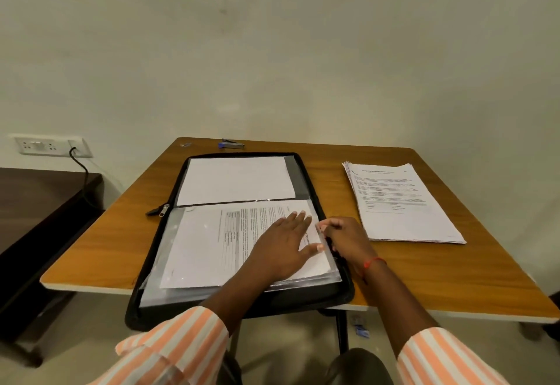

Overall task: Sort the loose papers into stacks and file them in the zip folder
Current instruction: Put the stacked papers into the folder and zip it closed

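Note:
A black zip folder lies open on the wooden table, with clear plastic sleeves inside. A blank white sheet fills its far half. A printed sheet lies sideways in the near half. My left hand rests flat on that printed sheet, fingers straight. My right hand pinches the right edge of the clear sleeve beside the sheet. A stack of loose printed papers sits on the table to the right of the folder.
A stapler and a small clip lie at the table's far edge. The folder's zip pull hangs off its left side. A dark low table stands at left under a wall socket with a cable.

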### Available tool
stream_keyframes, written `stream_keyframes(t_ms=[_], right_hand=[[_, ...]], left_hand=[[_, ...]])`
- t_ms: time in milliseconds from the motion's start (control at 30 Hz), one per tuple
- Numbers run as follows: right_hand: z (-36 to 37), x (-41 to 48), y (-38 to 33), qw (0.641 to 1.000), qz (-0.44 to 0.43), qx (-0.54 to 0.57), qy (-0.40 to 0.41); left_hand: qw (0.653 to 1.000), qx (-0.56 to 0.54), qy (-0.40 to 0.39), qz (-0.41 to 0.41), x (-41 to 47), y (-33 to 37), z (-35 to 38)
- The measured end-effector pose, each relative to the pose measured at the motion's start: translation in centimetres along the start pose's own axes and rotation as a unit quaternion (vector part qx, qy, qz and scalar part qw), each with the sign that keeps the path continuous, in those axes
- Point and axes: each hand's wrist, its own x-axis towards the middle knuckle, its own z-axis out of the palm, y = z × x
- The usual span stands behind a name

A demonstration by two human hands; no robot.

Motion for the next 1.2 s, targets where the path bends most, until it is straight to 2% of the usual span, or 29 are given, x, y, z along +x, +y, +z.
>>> stream_keyframes(t_ms=[233,400,500,600,833,900,967,1000,1033,1100,1133,1200], right_hand=[[0.1,-0.6,-0.3,0.999,-0.009,-0.005,-0.048],[0.0,-1.1,-1.1,0.997,-0.007,-0.01,-0.071],[-0.4,-1.0,-1.7,0.994,0.02,0.007,-0.108],[-0.2,-0.4,-2.7,0.989,0.049,-0.024,-0.136],[0.2,-0.3,-3.7,0.991,0.05,-0.014,-0.121],[0.7,0.6,-3.1,0.996,0.01,-0.083,-0.036],[1.3,0.5,-2.9,0.981,-0.083,-0.159,0.079],[1.7,0.3,-2.8,0.97,-0.144,-0.174,0.091],[2.1,-0.1,-2.8,0.96,-0.198,-0.188,0.069],[2.8,-0.6,-2.8,0.944,-0.245,-0.223,-0.016],[3.0,-0.6,-2.3,0.933,-0.245,-0.257,-0.053],[3.3,-0.5,-1.1,0.91,-0.214,-0.34,-0.101]], left_hand=[[0.998,-0.011,0.053,0.01,-0.1,0.2,0.3],[0.999,-0.02,0.047,0.001,0.1,0.3,0.4],[0.997,-0.064,0.035,-0.021,0.2,0.6,0.7],[0.99,-0.125,0.058,-0.03,-0.1,1.0,0.2],[0.967,-0.24,0.072,-0.045,-1.0,0.6,-0.6],[0.964,-0.251,0.068,-0.049,-1.0,0.8,-0.7],[0.958,-0.272,0.076,-0.053,-0.7,1.0,-0.9],[0.949,-0.297,0.085,-0.059,-0.6,1.0,-1.1],[0.937,-0.325,0.102,-0.073,-0.5,0.8,-1.4],[0.922,-0.344,0.144,-0.106,-0.4,-0.1,-2.1],[0.927,-0.316,0.156,-0.125,-0.6,-0.6,-2.6],[0.959,-0.179,0.15,-0.16,-1.3,-2.4,-3.2]])
